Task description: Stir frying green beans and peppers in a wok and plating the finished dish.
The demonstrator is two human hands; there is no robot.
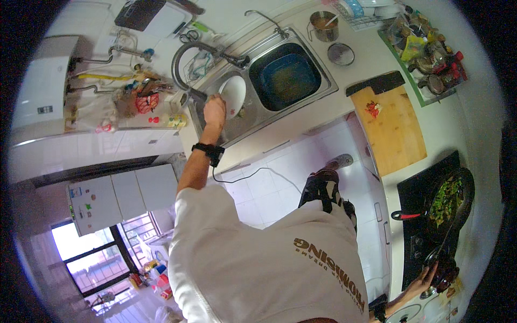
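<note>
My left hand (215,110) is closed at the rim of a white plate (235,93), which it holds tilted over the left sink basin (252,117). A few red bits cling to the plate's lower part. The arched faucet (177,66) ends just above this hand. Far off at the lower right, my right hand (429,277) reaches beside the gas stove, its fingers against a dark glossy item (447,274). What it grips there cannot be made out. Beyond it, a wok (468,189) holds chopped green vegetables (446,200), with a long-handled utensil (449,236) leaning out toward the hand.
The right basin has a dark tub (288,76) of water. A wooden cutting board (398,133) bears chopped red and white pieces and a cleaver (373,82). Behind stand a metal pot (324,26) and a round lid (341,54). A cable (258,171) hangs from my left wristband.
</note>
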